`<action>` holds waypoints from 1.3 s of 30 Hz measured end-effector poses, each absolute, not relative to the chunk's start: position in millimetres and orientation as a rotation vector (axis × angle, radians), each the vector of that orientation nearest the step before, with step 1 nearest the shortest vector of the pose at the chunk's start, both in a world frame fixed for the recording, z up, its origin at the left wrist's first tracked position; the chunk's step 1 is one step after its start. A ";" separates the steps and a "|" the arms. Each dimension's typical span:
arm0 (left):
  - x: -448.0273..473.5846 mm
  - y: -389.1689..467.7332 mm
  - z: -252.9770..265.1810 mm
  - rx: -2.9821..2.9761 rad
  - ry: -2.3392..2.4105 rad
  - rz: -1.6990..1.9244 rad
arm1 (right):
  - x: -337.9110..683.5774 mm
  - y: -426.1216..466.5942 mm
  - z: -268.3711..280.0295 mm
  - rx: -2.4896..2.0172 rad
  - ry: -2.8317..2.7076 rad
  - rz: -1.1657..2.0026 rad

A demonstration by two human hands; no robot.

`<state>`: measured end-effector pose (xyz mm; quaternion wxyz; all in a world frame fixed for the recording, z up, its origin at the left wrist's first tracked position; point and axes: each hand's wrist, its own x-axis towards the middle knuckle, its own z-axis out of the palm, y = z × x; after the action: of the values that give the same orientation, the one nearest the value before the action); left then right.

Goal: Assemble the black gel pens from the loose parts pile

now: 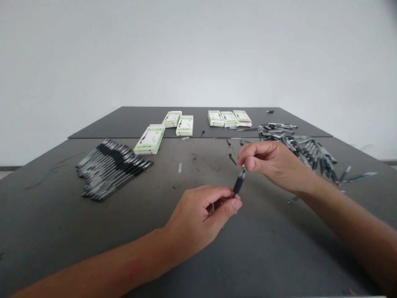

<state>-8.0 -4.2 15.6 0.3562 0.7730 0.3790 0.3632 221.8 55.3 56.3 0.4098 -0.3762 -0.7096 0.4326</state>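
Note:
My left hand (201, 219) is closed around a pen (238, 184), thumb and forefinger at its black grip. The pen slants up and to the right, and its rear part is mostly hidden in the hand. Right above its clear tip end, my right hand (269, 163) pinches thumb and forefinger together. A small pale bit shows at those fingertips, too small to name. On the table just behind the fingers lies a small black cap (232, 159).
Black pens (113, 169) lie in a neat row at left. A loose heap of pens and parts (310, 153) spreads at right. Green-and-white boxes (150, 140) stand farther back, with more boxes (229, 118) behind. A clear strip (180, 167) lies mid-table.

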 end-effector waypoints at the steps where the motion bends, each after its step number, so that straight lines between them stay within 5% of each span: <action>1: -8.0 -4.1 16.2 1.994 0.971 0.941 | 223.1 55.5 57.6 -0.960 -1.809 1.069; 23: -8.3 -3.2 17.6 2.004 0.989 0.866 | 195.8 37.0 48.4 -1.013 -1.719 0.926; 39: -9.3 -1.4 20.1 1.938 0.965 0.939 | 196.8 39.7 42.8 -0.893 -1.559 1.268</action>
<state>-9.3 -1.4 20.1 0.3812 0.7593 0.3781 0.3677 196.8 39.7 42.8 0.4540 -0.3617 -0.6316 0.5139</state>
